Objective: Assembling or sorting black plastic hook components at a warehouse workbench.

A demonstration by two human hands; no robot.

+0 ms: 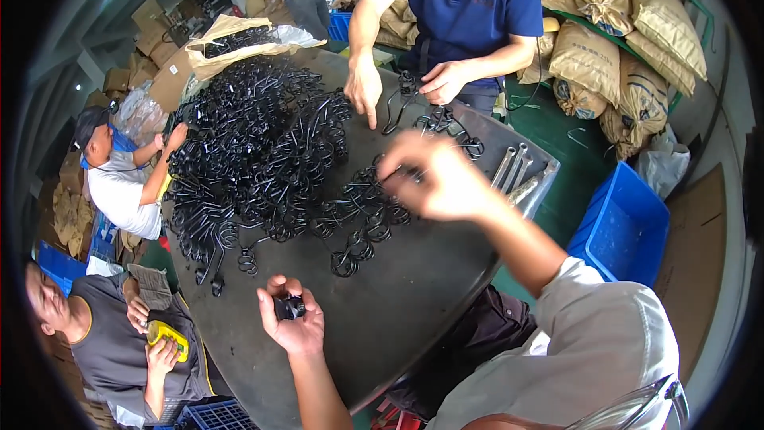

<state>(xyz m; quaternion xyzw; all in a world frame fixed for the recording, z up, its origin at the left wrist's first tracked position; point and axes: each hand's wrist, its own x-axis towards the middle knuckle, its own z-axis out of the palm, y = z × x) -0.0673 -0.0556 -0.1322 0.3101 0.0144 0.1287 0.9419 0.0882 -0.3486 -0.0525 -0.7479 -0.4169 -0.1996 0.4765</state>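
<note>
My left hand point(296, 322) is palm up over the near part of the dark table point(382, 310), its fingers curled round a small black part point(289, 307). Motion smears my right hand point(438, 179), which is raised above a loose cluster of black coiled wire pieces point(370, 227). Its fingers look bent, with something dark showing between them, but whether they grip it is unclear. A big heap of the same black bent wire pieces with coils point(255, 135) covers the table's left and far side.
Across the table a co-worker in dark blue point(469, 16) handles similar pieces. Metal wrenches point(513, 167) lie near the right edge. A blue bin point(621, 223) and stacked sacks point(585, 64) stand to the right. One person at left holds a yellow container point(169, 340).
</note>
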